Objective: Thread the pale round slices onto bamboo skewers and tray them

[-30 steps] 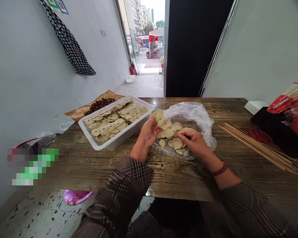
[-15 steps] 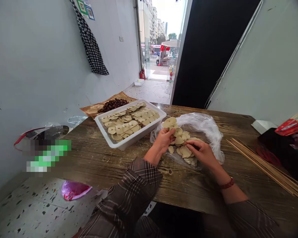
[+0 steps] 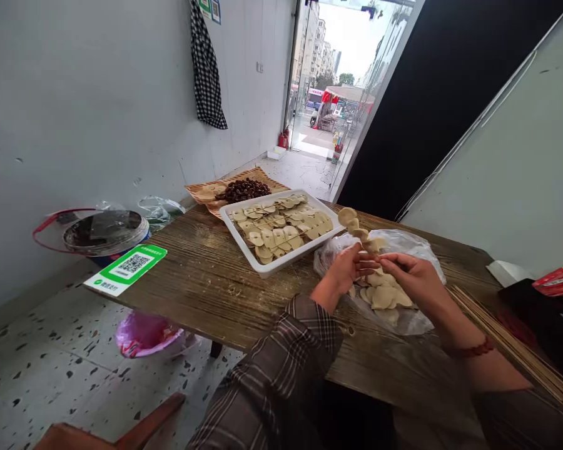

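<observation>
Above a clear plastic bag I hold a skewer of pale round slices, tilted up and to the left. My left hand grips it from below, thumb and fingers around the stick. Thumb and forefinger of my right hand are pinched at its near lower end; the tip between them is hidden. Loose slices of the same kind lie in the open bag beneath. Left of the bag stands a white tray with rows of filled skewers.
Dark brown pieces are heaped on brown paper behind the tray. Bare bamboo skewers lie at the right beside a black box. A green QR card sits on the left table edge, near a bucket.
My view has swung left, shifting the scene rightward. The skewer of slices has been raised and tilted away from the bag, and my right hand has come to its lower end.
</observation>
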Action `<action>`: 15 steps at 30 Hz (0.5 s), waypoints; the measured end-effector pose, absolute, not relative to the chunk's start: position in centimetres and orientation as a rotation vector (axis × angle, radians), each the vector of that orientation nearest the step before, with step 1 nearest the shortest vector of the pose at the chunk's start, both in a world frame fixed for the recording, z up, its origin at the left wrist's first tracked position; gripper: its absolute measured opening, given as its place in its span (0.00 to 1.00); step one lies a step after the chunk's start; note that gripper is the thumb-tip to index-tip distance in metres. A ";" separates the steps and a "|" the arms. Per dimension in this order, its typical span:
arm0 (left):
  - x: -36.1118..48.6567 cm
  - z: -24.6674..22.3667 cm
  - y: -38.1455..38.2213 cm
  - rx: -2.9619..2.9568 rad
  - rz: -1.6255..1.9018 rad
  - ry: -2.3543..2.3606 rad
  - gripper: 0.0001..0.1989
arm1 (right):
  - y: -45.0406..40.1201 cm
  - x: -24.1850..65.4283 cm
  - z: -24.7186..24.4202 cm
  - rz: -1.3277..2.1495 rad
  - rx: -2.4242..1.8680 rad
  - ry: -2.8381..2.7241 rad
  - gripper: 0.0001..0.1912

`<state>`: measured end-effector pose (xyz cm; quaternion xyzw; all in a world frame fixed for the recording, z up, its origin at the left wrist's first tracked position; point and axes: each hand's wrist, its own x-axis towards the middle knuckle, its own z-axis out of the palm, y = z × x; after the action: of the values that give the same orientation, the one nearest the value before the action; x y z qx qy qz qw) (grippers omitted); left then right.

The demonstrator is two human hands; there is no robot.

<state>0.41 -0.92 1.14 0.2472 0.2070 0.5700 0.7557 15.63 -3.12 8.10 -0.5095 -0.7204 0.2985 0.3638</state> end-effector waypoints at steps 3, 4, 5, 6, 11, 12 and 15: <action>0.2 1.0 -0.7 0.405 1.242 0.390 0.20 | -2.5 13.9 9.7 0.651 -1.316 -1.920 0.19; 0.2 0.8 -0.6 0.395 1.244 0.413 0.21 | -2.3 13.3 10.2 0.622 -1.310 -1.935 0.18; 0.3 0.5 -0.6 0.410 1.244 0.455 0.21 | -2.2 12.7 10.6 0.607 -1.301 -1.943 0.17; 0.5 0.2 -0.7 0.447 1.245 0.509 0.20 | -2.0 12.0 10.9 0.608 -1.288 -1.935 0.16; 1.7 -1.0 -0.8 0.629 1.245 0.633 0.17 | -1.9 8.3 12.0 1.027 -1.210 -1.629 0.18; 1.9 -1.0 -0.8 0.625 1.255 0.641 0.16 | -2.0 7.5 12.1 1.155 -1.180 -1.541 0.19; 2.3 -0.9 -0.6 0.579 1.308 0.677 0.15 | -1.8 5.0 12.1 1.434 -1.093 -1.318 0.20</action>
<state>2.29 -0.60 -0.90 0.2602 0.3045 0.5879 0.7028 5.03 -1.85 12.08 -0.4397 -0.5304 0.5771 0.4385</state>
